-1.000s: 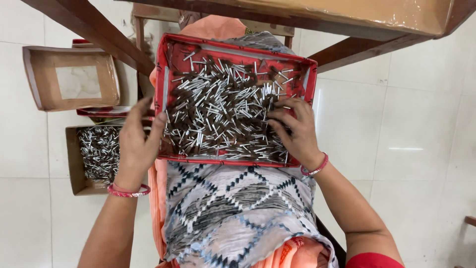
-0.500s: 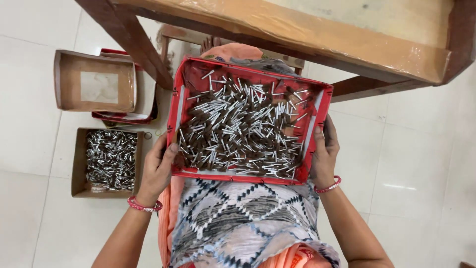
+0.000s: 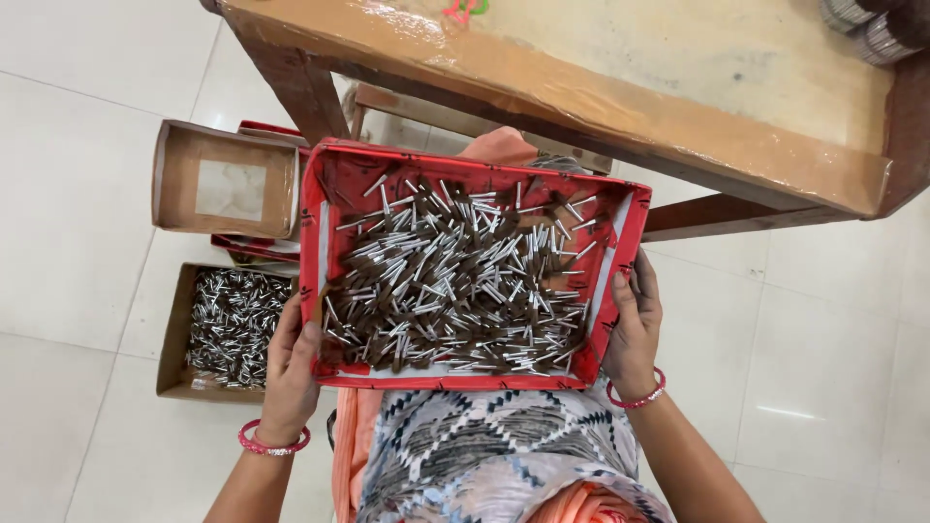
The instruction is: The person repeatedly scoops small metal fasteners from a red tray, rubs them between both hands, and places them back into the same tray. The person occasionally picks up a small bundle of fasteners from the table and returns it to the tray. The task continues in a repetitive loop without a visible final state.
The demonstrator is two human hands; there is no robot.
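Both of my hands are on the shallow red cardboard tray [image 3: 329, 194], one at each short side; I hold it level above my lap, just under the near edge of the brown wooden counter [image 3: 581, 87]; my left hand [image 3: 289, 373] comes up from below with the wrist straight, fingers curled over the tray's lower left corner and the thumb lying inside the rim, clamped on the cardboard; my right hand [image 3: 635, 334] mirrors it on the right wall, fingers wrapped round the outside edge, palm pressed flat to the side, also closed on the tray; each wrist carries a pink bangle; the tray is heaped with thin brown sticks with silver tips [image 3: 455, 281], lying crosswise in a loose pile; on the white tiled floor [image 3: 77, 194] to my left sit an open brown cardboard box [image 3: 228, 179], bare inside, and nearer me a second brown box of silvery sticks [image 3: 228, 324].
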